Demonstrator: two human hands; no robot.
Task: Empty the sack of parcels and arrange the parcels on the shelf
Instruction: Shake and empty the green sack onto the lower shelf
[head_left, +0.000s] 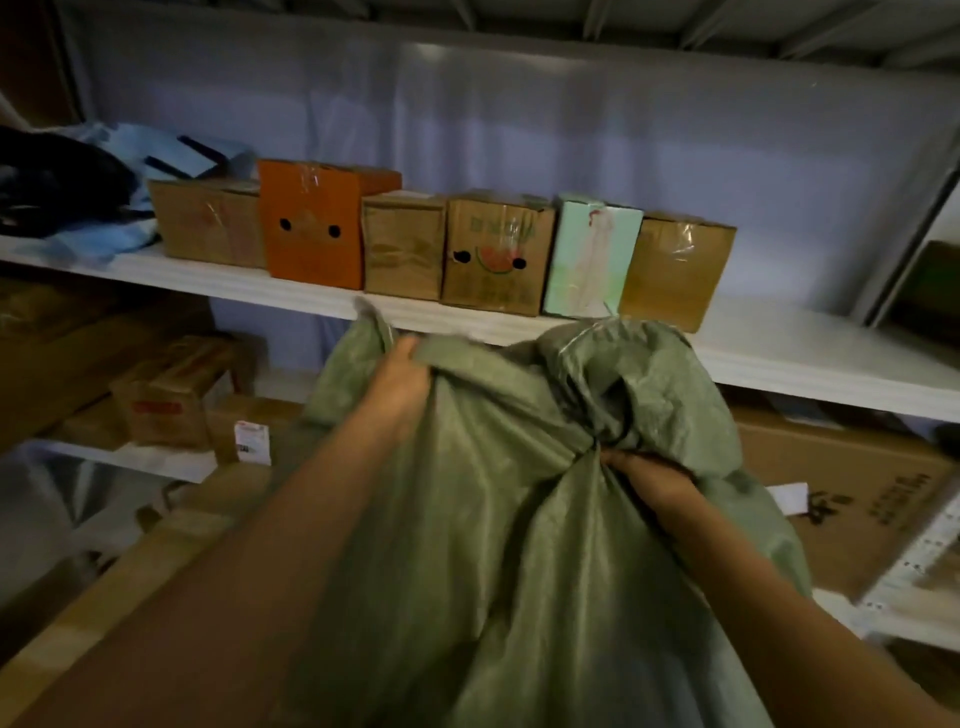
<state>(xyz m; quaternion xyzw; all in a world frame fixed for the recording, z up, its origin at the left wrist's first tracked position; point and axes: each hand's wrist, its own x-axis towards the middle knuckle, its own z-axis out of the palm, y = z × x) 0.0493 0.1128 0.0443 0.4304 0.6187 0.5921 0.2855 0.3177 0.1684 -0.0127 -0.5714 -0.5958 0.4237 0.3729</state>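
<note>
Head view shows both of your hands on the green sack (519, 519), which hangs in front of you, just below the front edge of the white shelf (779, 358). Your left hand (400, 374) grips the sack's upper edge, fingers curled over a fold of the fabric. Your right hand (649, 480) pinches a bunched gather of fabric lower down, close to the middle of the sack. The sack looks slack and crumpled, with no box-shaped bulge showing through it; judge it as empty or nearly so, but note that its inside is not visible. Six parcels stand in a row on the shelf, close together: a brown box (208, 223) at the left, an orange box (317, 223), a small brown box (402, 247), a box printed with a watermelon (493, 254), a pale green box (592, 260), and a brown box at the right end (675, 270). Open shelf space remains to the right of the row. Blue and dark bags (78, 192) lie at the shelf's far left. Larger cartons (841, 483) sit on the level below. Judged from this, most of the arranging is done; what remains is to confirm the sack holds nothing more and put it aside.
</note>
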